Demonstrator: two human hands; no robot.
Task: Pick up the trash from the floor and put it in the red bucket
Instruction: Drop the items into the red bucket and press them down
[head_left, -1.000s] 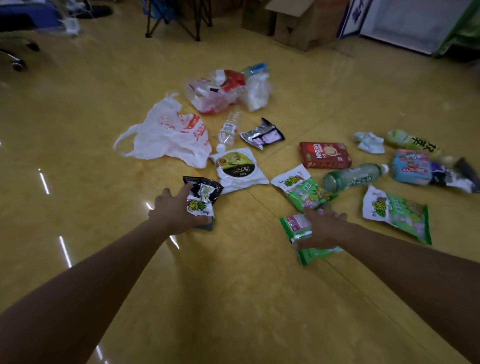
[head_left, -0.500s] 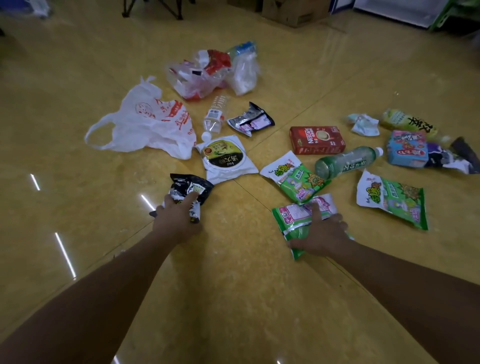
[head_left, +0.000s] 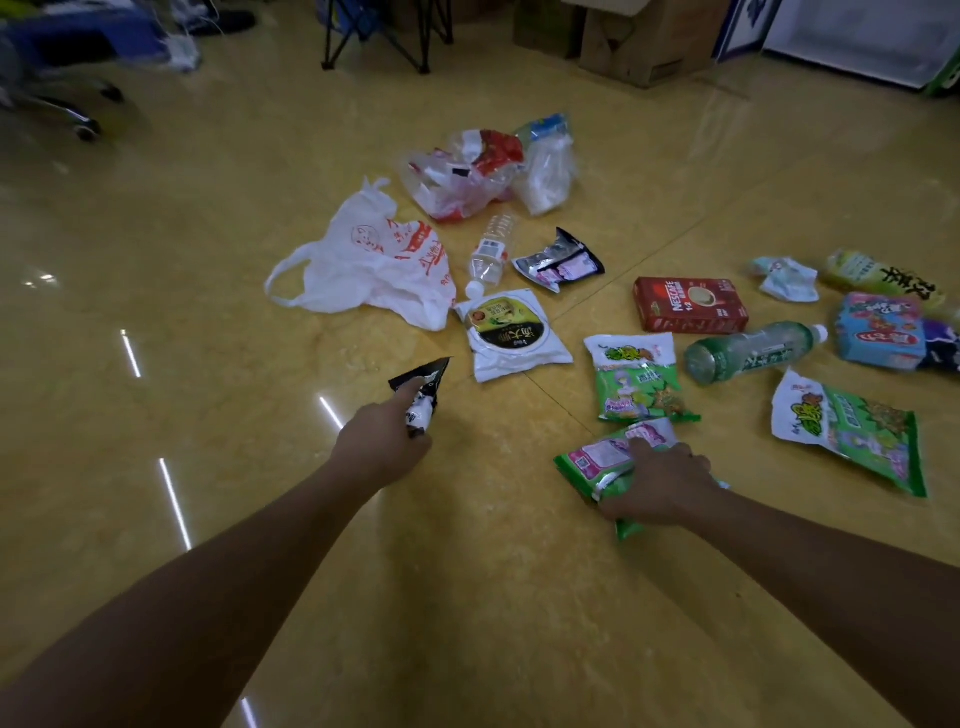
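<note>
Pick-up is judged under way: well left of the red coffee box (head_left: 691, 305) a black wrapper (head_left: 423, 382) is pinched in the left hand (head_left: 384, 441), nearer than that box a green packet (head_left: 592, 460) is gripped in the right hand (head_left: 657, 486), and the red bucket, out of view, must next be reached.

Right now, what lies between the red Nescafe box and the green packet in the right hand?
Head view: a green-and-white snack packet lies on the floor between the red Nescafe box and the green packet the right hand grips.
</note>
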